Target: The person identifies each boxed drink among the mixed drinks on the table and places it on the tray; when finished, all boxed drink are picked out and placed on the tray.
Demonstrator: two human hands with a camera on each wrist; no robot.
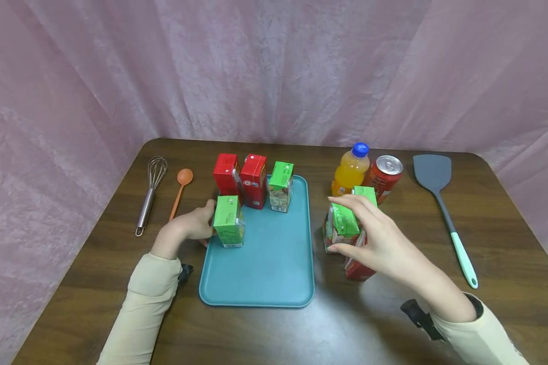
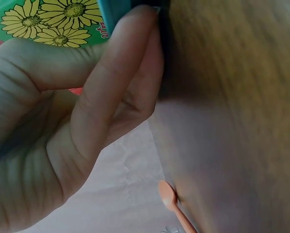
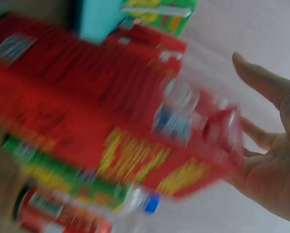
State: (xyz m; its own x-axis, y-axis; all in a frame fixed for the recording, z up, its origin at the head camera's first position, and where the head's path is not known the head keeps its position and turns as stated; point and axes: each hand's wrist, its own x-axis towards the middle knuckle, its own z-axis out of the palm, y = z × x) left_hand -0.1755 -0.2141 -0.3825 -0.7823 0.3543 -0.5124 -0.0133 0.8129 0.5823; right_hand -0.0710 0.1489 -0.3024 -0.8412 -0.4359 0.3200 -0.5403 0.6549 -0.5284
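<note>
At the left edge of the teal tray (image 1: 260, 284) my left hand (image 1: 189, 225) pinches the rim; the left wrist view shows thumb and fingertip meeting at the tray edge (image 2: 113, 12). A green drink carton (image 1: 228, 228) stands on the tray close to those fingers. Two red cartons (image 1: 254, 185) and another green carton (image 1: 280, 187) stand farther back. My right hand (image 1: 376, 238) hovers with thumb and fingers spread over the cartons right of the tray: a green carton (image 1: 344, 223), a red carton (image 1: 360, 270) partly hidden, and another green carton (image 1: 365, 192) behind.
An orange juice bottle (image 1: 350, 170) and a red can (image 1: 384, 175) stand behind the right-hand cartons. A grey spatula (image 1: 434, 175) lies at the right. On the left lie a whisk (image 1: 149, 195) and an orange spoon (image 1: 183, 178). A pink curtain (image 1: 265, 71) hangs behind the table.
</note>
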